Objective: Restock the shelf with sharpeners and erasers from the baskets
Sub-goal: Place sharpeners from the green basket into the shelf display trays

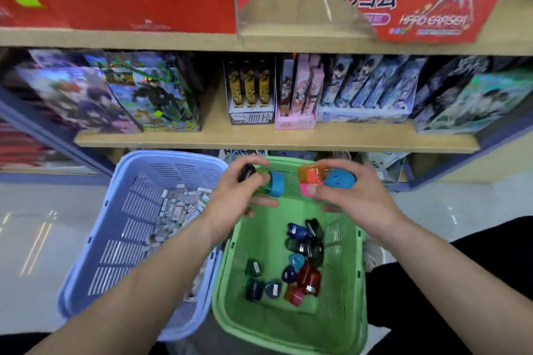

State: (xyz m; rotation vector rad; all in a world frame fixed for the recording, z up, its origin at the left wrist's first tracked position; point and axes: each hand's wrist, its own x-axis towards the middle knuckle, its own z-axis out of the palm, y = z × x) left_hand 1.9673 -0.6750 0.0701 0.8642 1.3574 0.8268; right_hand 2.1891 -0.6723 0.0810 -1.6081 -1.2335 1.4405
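Observation:
A green basket (340, 297) on the floor holds several coloured sharpeners (300, 265). To its left, a blue basket (115, 239) contains a pile of small white erasers (181, 207). My left hand (239, 196) hovers over the green basket's far end and grips a green-and-blue sharpener (272, 184) along with a black one (246, 172). My right hand (349, 196) holds an orange-pink sharpener (310, 179) and a blue one (340, 179). Above, a red "Hard Eraser" display box (418, 8) stands on the top shelf (173, 39).
The middle shelf (259, 138) carries illustrated boxes and card packs. Another red box (115, 8) sits at the top left. Glossy floor stretches to the left of the blue basket. My dark trouser leg shows at the lower right.

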